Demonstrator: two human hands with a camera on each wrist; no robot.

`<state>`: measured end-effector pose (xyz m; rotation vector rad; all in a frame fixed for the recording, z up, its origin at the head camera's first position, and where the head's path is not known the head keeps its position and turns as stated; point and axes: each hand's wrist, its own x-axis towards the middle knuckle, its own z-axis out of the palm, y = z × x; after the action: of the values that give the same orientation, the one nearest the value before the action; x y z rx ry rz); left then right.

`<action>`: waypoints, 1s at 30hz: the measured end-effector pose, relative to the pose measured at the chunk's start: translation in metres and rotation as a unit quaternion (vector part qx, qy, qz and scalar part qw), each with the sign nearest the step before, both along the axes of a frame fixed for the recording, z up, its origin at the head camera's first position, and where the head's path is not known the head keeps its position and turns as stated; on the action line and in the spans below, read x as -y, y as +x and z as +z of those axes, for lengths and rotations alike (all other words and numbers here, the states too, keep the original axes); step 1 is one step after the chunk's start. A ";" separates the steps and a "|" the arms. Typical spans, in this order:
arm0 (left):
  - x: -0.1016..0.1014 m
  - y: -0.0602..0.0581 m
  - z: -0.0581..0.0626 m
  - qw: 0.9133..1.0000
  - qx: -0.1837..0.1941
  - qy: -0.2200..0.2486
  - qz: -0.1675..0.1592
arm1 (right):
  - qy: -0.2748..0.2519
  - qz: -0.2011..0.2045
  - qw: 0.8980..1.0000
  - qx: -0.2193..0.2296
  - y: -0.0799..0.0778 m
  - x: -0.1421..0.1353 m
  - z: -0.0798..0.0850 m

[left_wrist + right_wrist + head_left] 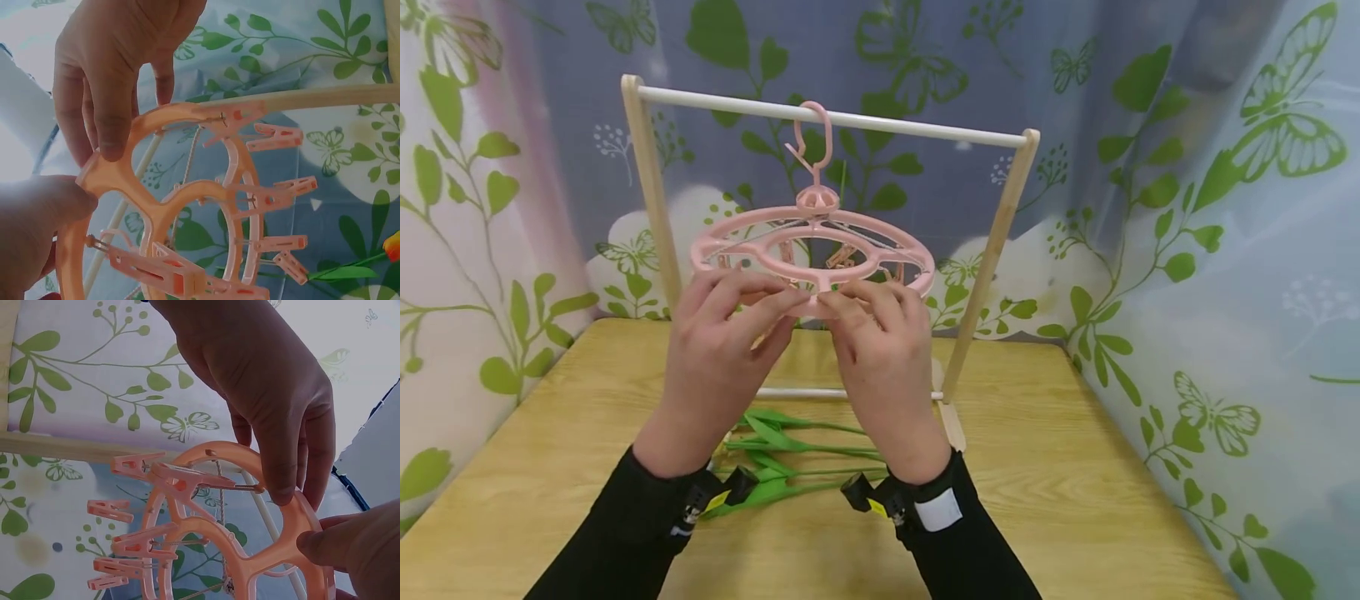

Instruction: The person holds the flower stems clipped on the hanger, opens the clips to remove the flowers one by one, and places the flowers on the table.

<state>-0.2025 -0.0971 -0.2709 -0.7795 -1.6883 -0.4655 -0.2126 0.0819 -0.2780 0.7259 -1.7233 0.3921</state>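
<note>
A pink oval clip hanger (824,283) hangs by its hook (816,137) from the rack's white bar. My left hand (718,354) pinches the front rim between thumb and fingers, left of the middle. Close beside it, my right hand (887,358) pinches the same rim; the fingertips of both hands nearly meet. Below the ring dangle several pink clothespins (156,272), which also show in the right wrist view as clothespins (144,544). From the head, the hands hide part of the front rim.
A wooden rack with a white top bar (925,129) stands on the wood-grain table (1075,500). Artificial flowers with green leaves (775,437) lie under the forearms. One orange-yellow bloom (392,246) shows in the left wrist view. Leaf-patterned curtains (1225,250) surround the table.
</note>
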 end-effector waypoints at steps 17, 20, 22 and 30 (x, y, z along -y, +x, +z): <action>0.007 -0.003 -0.002 1.000 -0.008 0.017 -0.004 | 0.006 -0.012 1.000 0.028 0.001 -0.003 -0.001; 0.000 -0.001 -0.001 1.000 -0.020 0.013 -0.002 | 0.008 -0.017 0.999 0.026 0.002 -0.001 -0.001; -0.004 0.000 -0.002 1.000 -0.027 0.009 0.001 | 0.007 -0.018 1.000 0.022 0.002 0.001 -0.002; 0.000 -0.006 -0.007 1.000 -0.001 0.016 -0.008 | -0.006 0.000 0.999 0.043 0.002 0.000 -0.002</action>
<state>-0.2084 -0.0975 -0.2778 -0.7710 -1.6694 -0.5013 -0.2109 0.0820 -0.2795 0.7099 -1.7996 0.4396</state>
